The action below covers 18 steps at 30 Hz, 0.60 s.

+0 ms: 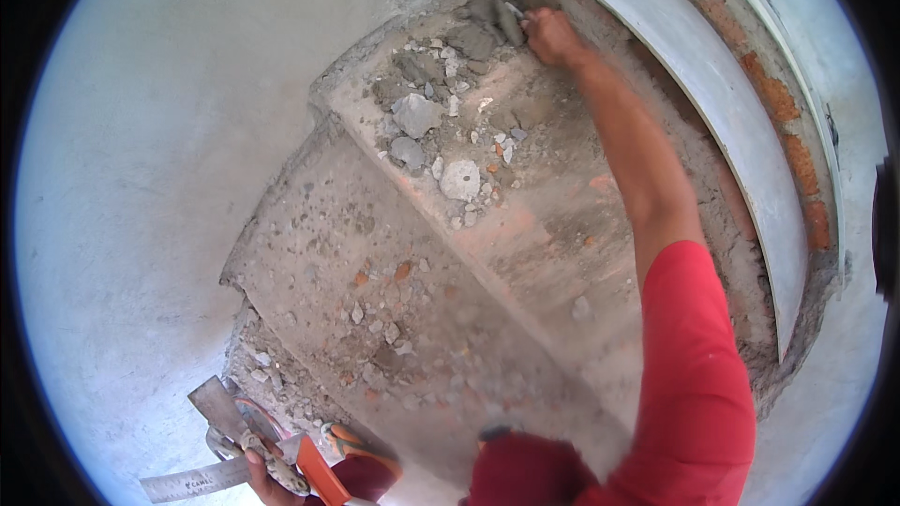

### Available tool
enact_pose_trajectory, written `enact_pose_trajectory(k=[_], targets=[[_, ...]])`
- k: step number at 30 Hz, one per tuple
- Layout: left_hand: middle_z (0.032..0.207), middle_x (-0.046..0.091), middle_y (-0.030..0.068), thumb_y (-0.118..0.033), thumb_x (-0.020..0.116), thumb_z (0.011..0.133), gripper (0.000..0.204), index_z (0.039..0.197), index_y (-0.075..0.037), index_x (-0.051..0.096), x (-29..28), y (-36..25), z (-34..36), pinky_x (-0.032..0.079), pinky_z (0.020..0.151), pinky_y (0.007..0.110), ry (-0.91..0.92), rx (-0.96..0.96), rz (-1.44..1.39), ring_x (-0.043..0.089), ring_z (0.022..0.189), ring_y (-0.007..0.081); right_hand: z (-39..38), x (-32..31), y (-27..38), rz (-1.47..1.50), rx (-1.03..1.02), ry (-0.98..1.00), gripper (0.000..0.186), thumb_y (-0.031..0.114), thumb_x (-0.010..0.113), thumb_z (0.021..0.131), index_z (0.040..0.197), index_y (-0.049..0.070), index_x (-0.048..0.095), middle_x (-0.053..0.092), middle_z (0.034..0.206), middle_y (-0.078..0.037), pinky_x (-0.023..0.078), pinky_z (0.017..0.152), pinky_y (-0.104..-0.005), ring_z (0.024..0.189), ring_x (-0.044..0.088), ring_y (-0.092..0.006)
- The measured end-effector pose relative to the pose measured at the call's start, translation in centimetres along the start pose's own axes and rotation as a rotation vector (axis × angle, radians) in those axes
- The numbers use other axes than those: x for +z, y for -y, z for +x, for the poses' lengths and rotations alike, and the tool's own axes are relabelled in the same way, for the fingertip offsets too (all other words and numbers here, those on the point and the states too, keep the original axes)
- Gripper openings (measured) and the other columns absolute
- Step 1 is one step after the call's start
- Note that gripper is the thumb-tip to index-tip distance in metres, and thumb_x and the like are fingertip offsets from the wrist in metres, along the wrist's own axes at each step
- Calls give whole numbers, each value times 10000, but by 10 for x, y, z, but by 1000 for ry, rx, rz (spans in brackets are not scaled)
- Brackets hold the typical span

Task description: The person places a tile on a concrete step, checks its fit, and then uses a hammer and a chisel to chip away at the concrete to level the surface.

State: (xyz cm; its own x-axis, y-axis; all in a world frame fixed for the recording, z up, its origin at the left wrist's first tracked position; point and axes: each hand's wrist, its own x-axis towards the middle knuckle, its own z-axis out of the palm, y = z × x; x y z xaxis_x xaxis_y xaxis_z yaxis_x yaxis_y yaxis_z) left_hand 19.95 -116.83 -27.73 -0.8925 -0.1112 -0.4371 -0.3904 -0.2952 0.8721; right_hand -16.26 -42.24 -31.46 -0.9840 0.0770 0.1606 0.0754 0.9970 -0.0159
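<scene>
At the top of the steps, my right hand is closed round the handle of a small trowel. Its blade rests against wet grey mortar in the corner by the wall. Low on the left, my left hand grips a bundle of hand tools. Among them are a mortar-crusted handle, a short steel blade, a longer flat steel blade and an orange tool part. How these pieces join is hidden, as are some of the fingers.
Broken concrete lumps and chips lie on the upper step; more rubble covers the lower one. A curved pale panel runs along the right, beside exposed brick. The plastered wall stands left. My sandalled foot is below.
</scene>
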Motion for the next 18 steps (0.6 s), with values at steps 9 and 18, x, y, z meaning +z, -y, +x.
enact_pose_trajectory(k=[9, 18], targets=[[1030, 638, 0, -417, 557, 1049, 390, 1270, -96, 569, 0, 2, -1, 549, 849, 331, -80, -10, -32, 636, 933, 129, -37, 21, 24, 114, 207, -365, 262, 5, 632, 834, 1091, 33, 680, 628, 1247, -232, 552, 886, -517, 1040, 671, -443], [908, 549, 39, -439, 531, 1050, 406, 1220, -70, 529, 21, 2, 9, 537, 851, 357, 96, 71, 96, 626, 936, 197, -14, 40, 93, 292, 46, -387, 128, 60, 687, 842, 937, 23, 764, 726, 920, -251, 568, 856, -490, 900, 709, -437]])
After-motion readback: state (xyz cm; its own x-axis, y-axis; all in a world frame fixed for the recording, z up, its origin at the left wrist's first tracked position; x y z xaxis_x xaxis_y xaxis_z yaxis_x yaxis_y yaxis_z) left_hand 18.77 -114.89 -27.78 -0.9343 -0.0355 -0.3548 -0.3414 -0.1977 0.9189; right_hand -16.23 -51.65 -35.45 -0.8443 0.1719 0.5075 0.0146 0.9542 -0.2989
